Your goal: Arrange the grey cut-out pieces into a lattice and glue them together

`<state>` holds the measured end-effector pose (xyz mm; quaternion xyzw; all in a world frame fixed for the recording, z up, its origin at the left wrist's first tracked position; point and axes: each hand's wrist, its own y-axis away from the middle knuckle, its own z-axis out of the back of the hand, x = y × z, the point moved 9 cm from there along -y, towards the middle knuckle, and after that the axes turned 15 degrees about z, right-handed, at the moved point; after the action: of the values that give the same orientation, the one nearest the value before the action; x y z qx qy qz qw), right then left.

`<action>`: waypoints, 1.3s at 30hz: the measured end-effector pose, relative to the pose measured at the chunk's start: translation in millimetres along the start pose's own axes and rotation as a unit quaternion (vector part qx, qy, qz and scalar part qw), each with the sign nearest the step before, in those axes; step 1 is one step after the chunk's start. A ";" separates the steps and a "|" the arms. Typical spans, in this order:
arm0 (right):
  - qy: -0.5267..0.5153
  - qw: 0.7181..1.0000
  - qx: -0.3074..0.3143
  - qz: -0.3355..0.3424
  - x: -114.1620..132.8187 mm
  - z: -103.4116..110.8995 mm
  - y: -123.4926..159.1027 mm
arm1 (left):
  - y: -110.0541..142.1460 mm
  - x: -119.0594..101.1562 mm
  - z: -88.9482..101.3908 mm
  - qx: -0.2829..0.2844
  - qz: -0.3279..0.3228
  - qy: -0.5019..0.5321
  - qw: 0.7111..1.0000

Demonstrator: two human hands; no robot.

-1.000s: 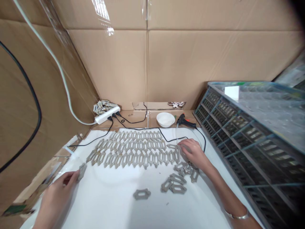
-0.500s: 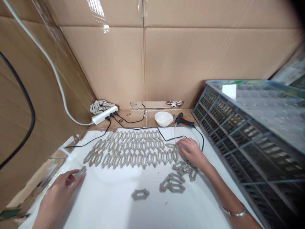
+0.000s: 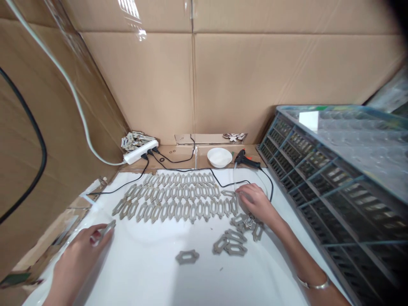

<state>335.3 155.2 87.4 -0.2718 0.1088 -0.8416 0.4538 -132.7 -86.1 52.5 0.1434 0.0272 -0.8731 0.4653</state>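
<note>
At the lower left, my left hand (image 3: 81, 248) pinches a small grey elongated frame with a slot in it, its tip showing past the fingers. My right hand (image 3: 256, 202) is closed at the right end of the rows, its fingertips on the end of another grey frame (image 3: 228, 193) that lies crosswise. Three rows of such frames (image 3: 193, 210) stand side by side on the white tabletop (image 3: 143, 263). Below my right hand lies a loose pile of frames (image 3: 235, 243), partly overlapping. One single frame (image 3: 187, 256) rests nearer to me.
Behind the rows are a white bowl (image 3: 219, 157), a black glue gun (image 3: 247, 160) and a white power strip (image 3: 140, 152) with black cords. A grey plastic crate (image 3: 306, 182) borders the right side. Cardboard walls (image 3: 153, 85) enclose the back and left.
Both hands hold almost the same positions. The view has shifted very slightly; no frame has visibly been moved.
</note>
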 end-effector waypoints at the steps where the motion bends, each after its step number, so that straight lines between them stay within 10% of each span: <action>1: 0.000 1.000 0.000 0.002 -0.2 0.0 0.2 | -0.3 0.8 -0.6 -0.008 -0.004 -0.001 1.000; 31: -0.007 1.000 0.009 -0.001 -0.1 -5.1 0.4 | 13.1 -15.2 -9.3 -0.003 -0.025 0.021 0.999; 39: -0.008 1.000 0.010 0.007 -1.1 -6.4 0.5 | -11.3 -18.6 17.9 -0.002 0.080 -0.073 0.994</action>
<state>332.6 155.5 81.5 -0.2731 0.0982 -0.8375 0.4630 -136.2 -68.0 73.8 0.0803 -0.0167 -0.8410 0.5347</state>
